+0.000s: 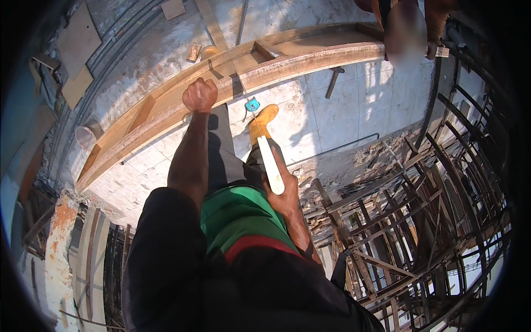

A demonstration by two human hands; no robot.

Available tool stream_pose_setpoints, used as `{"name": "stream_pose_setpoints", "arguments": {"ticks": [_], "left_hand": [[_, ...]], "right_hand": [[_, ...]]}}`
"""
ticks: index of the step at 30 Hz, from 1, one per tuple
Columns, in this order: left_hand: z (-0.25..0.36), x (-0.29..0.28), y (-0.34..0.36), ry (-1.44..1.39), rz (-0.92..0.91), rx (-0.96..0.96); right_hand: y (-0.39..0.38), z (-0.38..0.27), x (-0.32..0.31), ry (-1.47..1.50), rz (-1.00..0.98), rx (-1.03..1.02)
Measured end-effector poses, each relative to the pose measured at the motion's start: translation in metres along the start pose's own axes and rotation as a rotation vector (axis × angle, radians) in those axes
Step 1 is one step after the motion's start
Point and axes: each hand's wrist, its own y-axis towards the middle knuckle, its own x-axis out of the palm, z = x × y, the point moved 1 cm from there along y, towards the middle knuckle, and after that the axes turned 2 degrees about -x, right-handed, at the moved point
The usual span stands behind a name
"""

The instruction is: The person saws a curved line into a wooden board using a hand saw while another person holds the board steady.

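Note:
My left hand (200, 95) is closed over the near plank (166, 123) of a long wooden frame; its fingertips are hidden. In my right hand (286, 193), fingers wrapped round, is the pale handle (270, 166) of a handsaw. The saw's thin blade (241, 83), seen nearly edge-on, reaches away from me across the frame, right of my left hand. Whether its teeth touch the wood I cannot tell. A small turquoise tool (252, 105), perhaps a tape measure, lies on the floor beside the blade and my yellow boot (264, 119).
Another person's hand (434, 51) is at the frame's far right end. A hammer (333, 82) lies on the tiled floor. Wooden and metal scaffolding (409, 221) fills the right below a broken edge. Pipes (119, 41) and board pieces (77, 41) lie at far left.

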Motion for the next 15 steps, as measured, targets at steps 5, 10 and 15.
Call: {"name": "stream_pose_setpoints", "arguments": {"ticks": [5,10,15], "left_hand": [[0.002,0.008,-0.009,-0.006,0.031,0.026],[-0.002,0.008,-0.008,-0.062,0.069,0.014],[-0.002,0.011,-0.005,-0.088,0.084,0.021]], "right_hand": [[-0.097,-0.036,-0.051,-0.074,0.075,-0.101],[-0.110,-0.050,-0.061,-0.164,0.088,-0.096],[-0.062,-0.064,-0.063,-0.087,0.116,-0.136]]}}
